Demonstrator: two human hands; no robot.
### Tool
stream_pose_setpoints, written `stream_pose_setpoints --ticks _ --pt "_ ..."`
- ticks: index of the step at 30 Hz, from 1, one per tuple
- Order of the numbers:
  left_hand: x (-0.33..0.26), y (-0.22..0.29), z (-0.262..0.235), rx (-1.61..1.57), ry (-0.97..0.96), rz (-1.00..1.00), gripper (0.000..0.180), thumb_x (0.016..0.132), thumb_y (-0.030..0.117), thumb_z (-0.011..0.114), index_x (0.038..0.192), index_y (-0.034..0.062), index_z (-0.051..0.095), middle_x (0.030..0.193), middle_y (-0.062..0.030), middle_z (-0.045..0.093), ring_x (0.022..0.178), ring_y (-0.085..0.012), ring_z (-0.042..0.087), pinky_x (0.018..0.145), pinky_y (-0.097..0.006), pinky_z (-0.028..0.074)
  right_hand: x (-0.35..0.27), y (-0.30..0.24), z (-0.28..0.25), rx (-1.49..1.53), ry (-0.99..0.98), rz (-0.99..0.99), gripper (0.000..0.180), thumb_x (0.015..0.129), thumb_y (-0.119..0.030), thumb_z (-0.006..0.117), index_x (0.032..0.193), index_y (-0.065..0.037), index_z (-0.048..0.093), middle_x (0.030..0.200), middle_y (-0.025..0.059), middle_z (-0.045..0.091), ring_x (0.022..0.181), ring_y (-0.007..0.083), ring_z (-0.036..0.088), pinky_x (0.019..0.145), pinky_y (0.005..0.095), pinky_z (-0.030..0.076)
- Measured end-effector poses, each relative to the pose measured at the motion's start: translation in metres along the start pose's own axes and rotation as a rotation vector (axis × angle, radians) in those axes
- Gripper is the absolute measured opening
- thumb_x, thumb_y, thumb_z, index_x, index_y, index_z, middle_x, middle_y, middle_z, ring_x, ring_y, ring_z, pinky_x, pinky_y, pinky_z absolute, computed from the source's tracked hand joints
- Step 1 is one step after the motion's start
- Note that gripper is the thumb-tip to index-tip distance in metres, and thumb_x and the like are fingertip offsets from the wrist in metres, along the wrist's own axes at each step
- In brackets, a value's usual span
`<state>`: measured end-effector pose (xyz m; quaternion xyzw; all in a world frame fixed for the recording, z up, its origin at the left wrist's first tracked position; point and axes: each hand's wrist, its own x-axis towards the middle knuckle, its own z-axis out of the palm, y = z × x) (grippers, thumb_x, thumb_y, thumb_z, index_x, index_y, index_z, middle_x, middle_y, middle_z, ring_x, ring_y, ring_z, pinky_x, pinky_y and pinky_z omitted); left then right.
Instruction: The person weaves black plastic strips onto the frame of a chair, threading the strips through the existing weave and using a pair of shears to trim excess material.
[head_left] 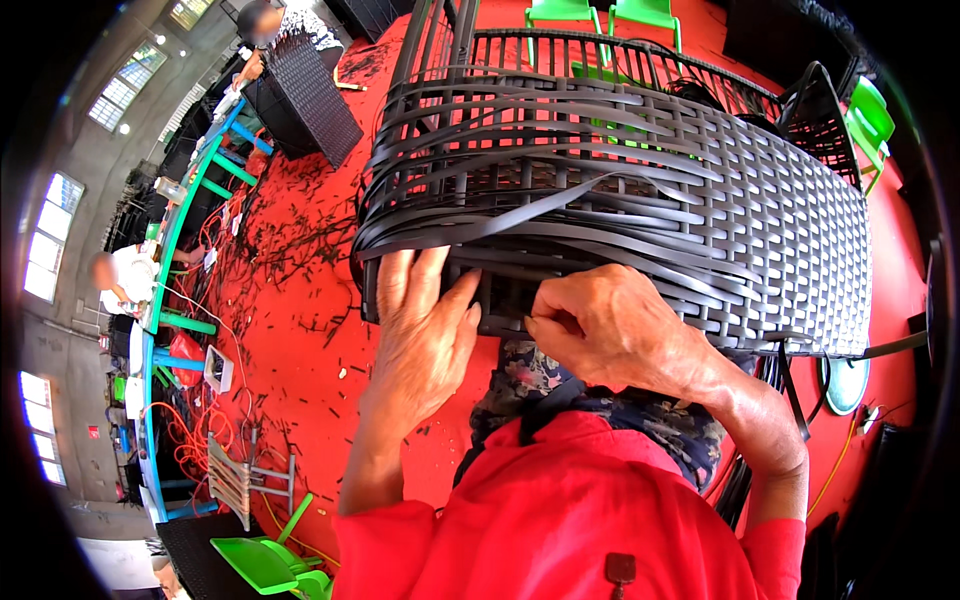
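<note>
In front of me lies a large woven frame point(790, 190) of flat dark plastic strips, tightly woven on its right part. Over its left part run long loose strips point(560, 205), bunched toward the left end. My left hand point(425, 325) is at the frame's near left edge, fingers stretched out and apart, with some fingertips hidden under the lowest strips. Beside it, my right hand point(615, 325) is closed, thumb pressed against curled fingers, close against the near edge. Whatever those fingers pinch is hidden.
Strip scraps litter the red floor point(320, 370). Green chairs point(870, 125) stand beyond the frame, and another green chair point(265, 565) is at lower left. A long workbench point(185, 210) runs along the left. A person point(290, 30) handles a dark woven panel point(305, 100) at far left.
</note>
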<state>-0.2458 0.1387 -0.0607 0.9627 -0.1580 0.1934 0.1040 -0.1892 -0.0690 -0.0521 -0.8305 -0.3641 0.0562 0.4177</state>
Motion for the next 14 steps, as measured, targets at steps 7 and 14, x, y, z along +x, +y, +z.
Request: stream_pose_setpoints --ticks 7,14 --pt "0.013 -0.015 0.003 -0.14 0.023 0.089 0.019 0.082 0.01 0.065 0.098 0.0001 0.067 0.136 -0.0213 0.045 0.123 -0.0385 0.04 0.103 -0.044 0.032 0.019 -0.002 0.001 -0.168 -0.064 0.003 0.021 0.082 -0.023 0.061 0.075 -0.004 0.065 0.065 0.0185 0.063 0.064 0.0374 0.064 0.06 0.0453 0.052" --pt "0.003 -0.028 -0.004 -0.578 0.082 -0.145 0.017 0.077 0.015 0.074 0.086 0.0021 0.068 0.136 -0.0146 0.049 0.116 -0.0279 0.046 0.099 -0.039 0.035 0.011 0.0 0.005 -0.085 0.066 -0.003 0.025 0.082 -0.024 0.07 0.096 -0.006 0.061 0.068 0.0163 0.065 0.066 0.0364 0.065 0.06 0.0453 0.051"
